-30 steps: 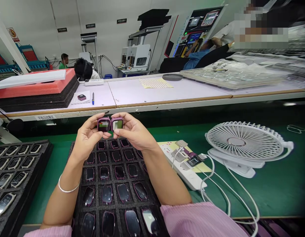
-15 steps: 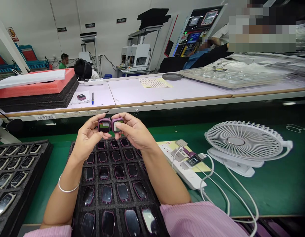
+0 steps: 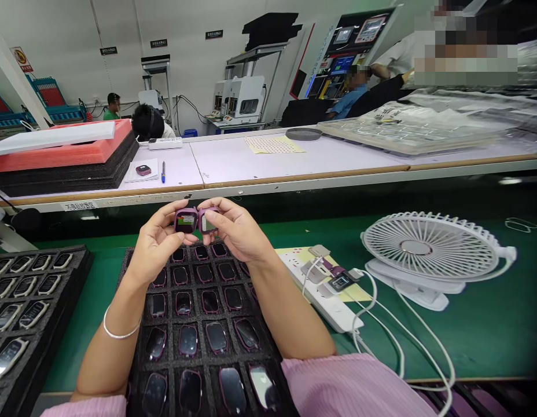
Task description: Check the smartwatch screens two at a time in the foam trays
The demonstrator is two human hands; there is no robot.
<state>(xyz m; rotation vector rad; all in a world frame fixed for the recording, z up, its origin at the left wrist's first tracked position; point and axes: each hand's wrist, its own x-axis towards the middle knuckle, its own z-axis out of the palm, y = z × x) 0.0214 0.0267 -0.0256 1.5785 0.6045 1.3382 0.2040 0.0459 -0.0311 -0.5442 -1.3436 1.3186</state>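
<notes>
Two purple smartwatch cases without straps are held up side by side, their lit screens facing me. My left hand (image 3: 158, 240) grips the left smartwatch (image 3: 186, 220), whose screen shows coloured bands and lines of text. In my right hand (image 3: 238, 229) is the other smartwatch (image 3: 207, 222); the thumb lies over part of its screen. The two cases are touching or almost so. Below them a black foam tray (image 3: 194, 310) holds several rows of purple watches with dark screens, such as one watch (image 3: 217, 337) near the middle. My forearms hide the tray's sides.
A second foam tray (image 3: 77, 284) with pale-framed watches lies at left. To the right are a white power strip (image 3: 333, 304) with plugs and cables, and a white clip fan (image 3: 425, 246). A raised shelf (image 3: 234, 168) runs across behind. Several people are farther back.
Both hands and watches have shifted very slightly to the right. My right thumb still lies on its watch's screen. In the background, a person at right has moved slightly.
</notes>
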